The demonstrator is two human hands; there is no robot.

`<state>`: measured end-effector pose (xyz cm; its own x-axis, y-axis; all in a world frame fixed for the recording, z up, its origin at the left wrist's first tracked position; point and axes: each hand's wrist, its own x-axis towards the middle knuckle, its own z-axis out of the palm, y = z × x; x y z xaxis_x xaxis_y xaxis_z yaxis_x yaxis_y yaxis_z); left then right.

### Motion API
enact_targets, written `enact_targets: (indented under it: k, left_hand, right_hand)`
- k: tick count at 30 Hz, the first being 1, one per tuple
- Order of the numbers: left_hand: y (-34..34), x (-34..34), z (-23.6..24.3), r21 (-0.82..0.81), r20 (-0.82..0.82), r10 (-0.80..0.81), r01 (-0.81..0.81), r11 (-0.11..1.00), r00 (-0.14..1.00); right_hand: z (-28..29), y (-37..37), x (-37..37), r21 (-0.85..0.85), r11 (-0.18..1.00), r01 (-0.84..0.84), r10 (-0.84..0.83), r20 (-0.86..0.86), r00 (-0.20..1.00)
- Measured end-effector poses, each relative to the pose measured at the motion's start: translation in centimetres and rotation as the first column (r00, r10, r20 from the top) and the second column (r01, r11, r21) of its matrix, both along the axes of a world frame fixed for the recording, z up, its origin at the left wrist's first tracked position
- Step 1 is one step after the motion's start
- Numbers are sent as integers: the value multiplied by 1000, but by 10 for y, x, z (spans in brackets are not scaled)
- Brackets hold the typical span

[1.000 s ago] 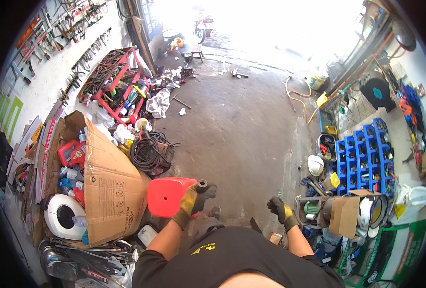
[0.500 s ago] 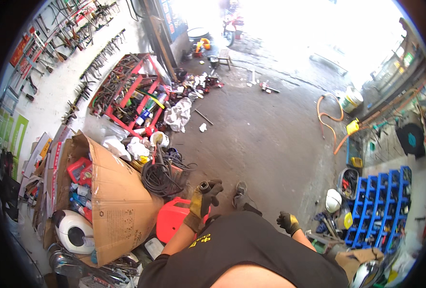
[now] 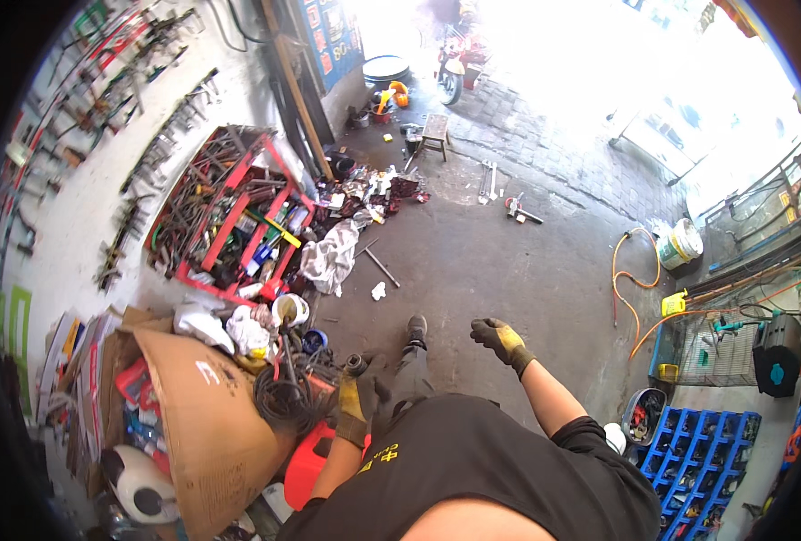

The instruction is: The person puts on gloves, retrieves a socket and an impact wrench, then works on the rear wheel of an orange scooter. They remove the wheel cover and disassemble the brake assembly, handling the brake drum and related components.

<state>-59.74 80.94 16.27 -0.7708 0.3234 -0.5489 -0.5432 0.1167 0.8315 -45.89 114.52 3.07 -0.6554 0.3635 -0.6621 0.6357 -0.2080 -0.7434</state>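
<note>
My left hand [image 3: 354, 397], in a yellow and dark work glove, is closed around a short, dark metal socket [image 3: 355, 363]. Its round hollow end faces up. Below that hand lies a red plastic container [image 3: 308, 462], partly covered by my forearm. My right hand [image 3: 501, 343], gloved the same way, is raised out over the floor ahead of me. Its fingers are curled together and nothing shows in them. One of my shoes [image 3: 416, 329] is on the floor between the two hands.
A big cardboard box [image 3: 211, 424] and coiled black cable [image 3: 283, 401] crowd my left. Farther off stands a red rack of tools [image 3: 261, 248]. Wrenches [image 3: 488, 180] and a small stool [image 3: 435, 132] are ahead. An orange hose [image 3: 619, 261] and blue bins [image 3: 698, 460] are to the right.
My right hand has swung forward and up from beside my body. The view has shifted as I step ahead; the left hand still holds the socket.
</note>
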Motion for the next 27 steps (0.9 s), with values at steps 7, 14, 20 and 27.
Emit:
enact_targets:
  k: [7, 14, 20, 27]
  left_hand:
    - [182, -186, 12, 112, -77, -205, 213, 971, 976]
    - [371, -318, 30, 122, -82, -526, 532, 838, 847]
    - [544, -363, -3, 77, 9, -506, 504, 860, 863]
    - [691, -441, 11, -28, 21, -440, 440, 897, 898]
  right_hand:
    - [-45, 119, 19, 112, 992, 59, -94, 340, 936]
    - [-84, 216, 66, -25, 758, 652, -536, 544, 645]
    - [-151, 346, -2, -252, 641, 725, -511, 564, 648]
    - [-91, 647, -208, 140, 974, 178, -216, 339, 915]
